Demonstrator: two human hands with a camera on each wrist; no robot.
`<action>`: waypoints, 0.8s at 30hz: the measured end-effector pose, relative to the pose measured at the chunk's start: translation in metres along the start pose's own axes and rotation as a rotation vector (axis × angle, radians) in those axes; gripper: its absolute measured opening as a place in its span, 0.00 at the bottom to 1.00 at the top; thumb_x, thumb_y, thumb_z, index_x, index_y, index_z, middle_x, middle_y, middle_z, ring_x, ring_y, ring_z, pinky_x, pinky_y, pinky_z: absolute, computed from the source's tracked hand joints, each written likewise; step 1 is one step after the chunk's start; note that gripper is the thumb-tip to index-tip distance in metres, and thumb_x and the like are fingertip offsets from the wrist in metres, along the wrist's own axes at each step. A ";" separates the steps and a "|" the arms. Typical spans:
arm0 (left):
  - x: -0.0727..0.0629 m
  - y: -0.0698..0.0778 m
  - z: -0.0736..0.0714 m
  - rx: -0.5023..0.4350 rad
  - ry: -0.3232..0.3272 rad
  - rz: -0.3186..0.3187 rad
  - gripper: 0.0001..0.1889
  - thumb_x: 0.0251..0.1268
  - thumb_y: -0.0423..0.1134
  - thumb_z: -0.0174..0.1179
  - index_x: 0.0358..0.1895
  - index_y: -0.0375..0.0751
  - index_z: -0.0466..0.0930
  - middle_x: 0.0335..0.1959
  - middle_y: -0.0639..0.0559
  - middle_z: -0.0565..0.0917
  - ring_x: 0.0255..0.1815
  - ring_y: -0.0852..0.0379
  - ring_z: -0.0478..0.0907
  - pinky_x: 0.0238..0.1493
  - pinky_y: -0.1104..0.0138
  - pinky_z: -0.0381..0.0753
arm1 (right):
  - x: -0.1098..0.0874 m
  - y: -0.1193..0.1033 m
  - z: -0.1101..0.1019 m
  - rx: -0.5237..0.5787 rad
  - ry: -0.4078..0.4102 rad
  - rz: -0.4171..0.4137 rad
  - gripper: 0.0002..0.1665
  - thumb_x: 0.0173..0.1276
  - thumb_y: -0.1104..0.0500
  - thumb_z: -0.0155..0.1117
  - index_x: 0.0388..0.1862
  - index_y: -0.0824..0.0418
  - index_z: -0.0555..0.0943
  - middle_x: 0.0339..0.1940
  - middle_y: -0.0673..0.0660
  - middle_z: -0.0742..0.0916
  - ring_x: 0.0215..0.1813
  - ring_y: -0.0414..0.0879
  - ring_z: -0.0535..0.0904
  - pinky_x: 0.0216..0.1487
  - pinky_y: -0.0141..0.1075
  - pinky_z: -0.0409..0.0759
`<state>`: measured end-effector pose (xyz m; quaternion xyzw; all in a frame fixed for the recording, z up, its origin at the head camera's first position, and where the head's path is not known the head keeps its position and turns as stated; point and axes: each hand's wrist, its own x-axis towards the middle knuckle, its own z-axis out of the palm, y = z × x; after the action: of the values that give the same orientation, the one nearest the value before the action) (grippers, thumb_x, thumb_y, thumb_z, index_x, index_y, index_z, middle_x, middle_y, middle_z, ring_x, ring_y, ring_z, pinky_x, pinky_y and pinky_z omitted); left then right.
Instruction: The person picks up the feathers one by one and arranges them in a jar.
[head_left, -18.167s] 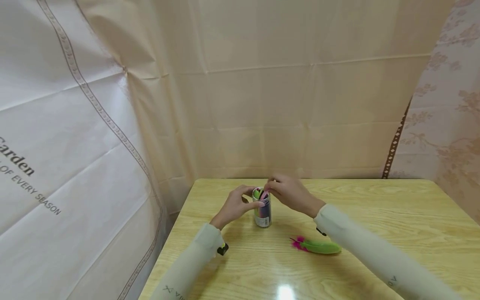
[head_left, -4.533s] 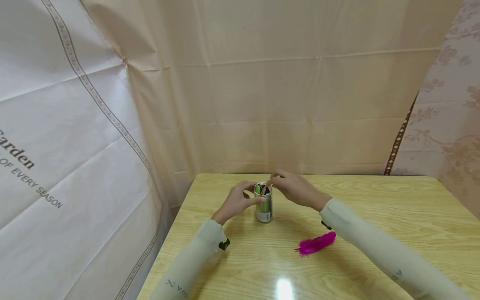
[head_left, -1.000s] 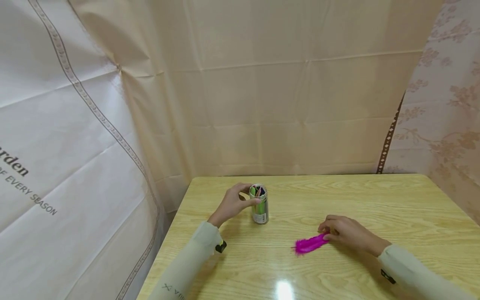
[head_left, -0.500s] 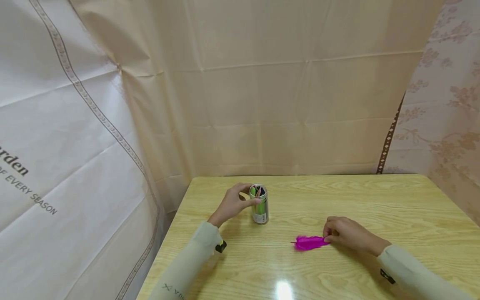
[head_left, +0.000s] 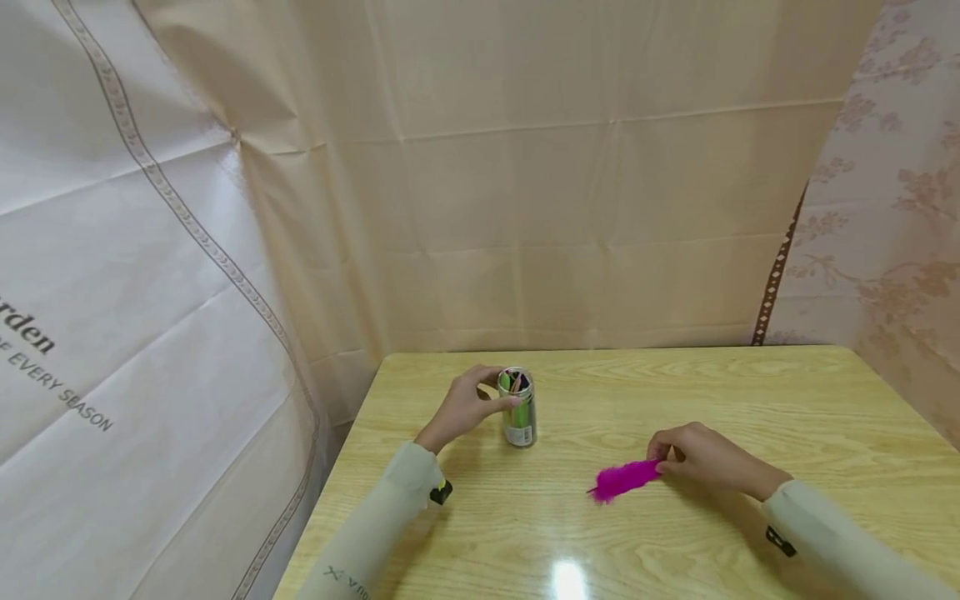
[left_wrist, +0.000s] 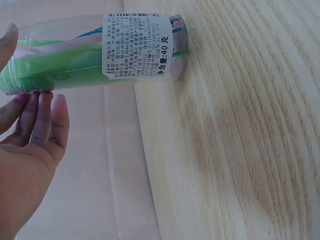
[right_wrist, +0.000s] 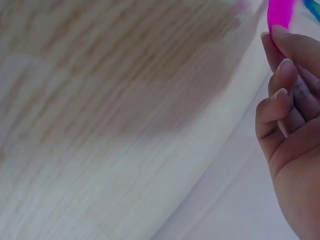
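Note:
Near the back of the table, a clear jar point(head_left: 522, 423) stands upright with green, pink and dark feathers inside; the left wrist view shows its white printed label point(left_wrist: 137, 47). My left hand point(head_left: 467, 407) grips the jar near its rim, thumb on the near side. To the right and closer to me, my right hand point(head_left: 703, 460) pinches a magenta feather point(head_left: 624, 480) by its soft tip between thumb and fingertips, the quill pointing left. The right wrist view holds only the pinched end of that feather point(right_wrist: 281, 12). Whether the feather touches the tabletop, I cannot tell.
Pale wood grain covers the table point(head_left: 600, 550), and its back edge meets a hanging beige cloth point(head_left: 517, 233). A white printed cloth point(head_left: 150, 350) hangs on the left and a floral one point(head_left: 885, 275) on the right.
My right hand went from the jar to the magenta feather and pinched its tip. Since half a second ago it has risen slightly, tilting the feather. The left hand stays on the jar.

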<state>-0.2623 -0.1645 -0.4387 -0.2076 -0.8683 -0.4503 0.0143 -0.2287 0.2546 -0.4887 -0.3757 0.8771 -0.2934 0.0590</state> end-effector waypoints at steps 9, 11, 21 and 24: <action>0.001 0.000 -0.001 0.011 -0.003 -0.002 0.30 0.63 0.61 0.70 0.64 0.53 0.81 0.53 0.60 0.80 0.54 0.54 0.78 0.50 0.61 0.82 | -0.001 0.003 -0.005 -0.064 0.042 -0.066 0.06 0.68 0.63 0.73 0.40 0.53 0.90 0.36 0.44 0.86 0.33 0.31 0.75 0.31 0.30 0.77; 0.001 0.000 -0.001 0.011 -0.001 0.001 0.30 0.63 0.61 0.70 0.64 0.52 0.81 0.53 0.59 0.80 0.55 0.51 0.79 0.50 0.61 0.82 | -0.001 0.002 -0.005 -0.064 0.074 -0.083 0.06 0.68 0.64 0.73 0.39 0.52 0.89 0.35 0.43 0.84 0.33 0.31 0.74 0.30 0.30 0.77; 0.001 -0.002 -0.001 0.008 -0.004 0.000 0.31 0.63 0.61 0.70 0.65 0.51 0.80 0.54 0.59 0.80 0.57 0.48 0.79 0.50 0.60 0.82 | 0.002 0.000 -0.010 -0.043 0.196 -0.158 0.07 0.69 0.65 0.72 0.38 0.52 0.87 0.33 0.39 0.84 0.27 0.28 0.69 0.23 0.28 0.71; 0.001 -0.002 -0.001 0.002 -0.004 -0.001 0.31 0.62 0.62 0.70 0.65 0.52 0.81 0.53 0.60 0.80 0.56 0.49 0.79 0.50 0.60 0.82 | 0.004 -0.002 -0.013 -0.023 0.210 -0.144 0.07 0.69 0.65 0.72 0.38 0.53 0.87 0.32 0.40 0.85 0.26 0.29 0.69 0.21 0.28 0.71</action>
<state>-0.2644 -0.1658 -0.4395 -0.2080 -0.8689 -0.4490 0.0127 -0.2342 0.2571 -0.4769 -0.4054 0.8526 -0.3246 -0.0588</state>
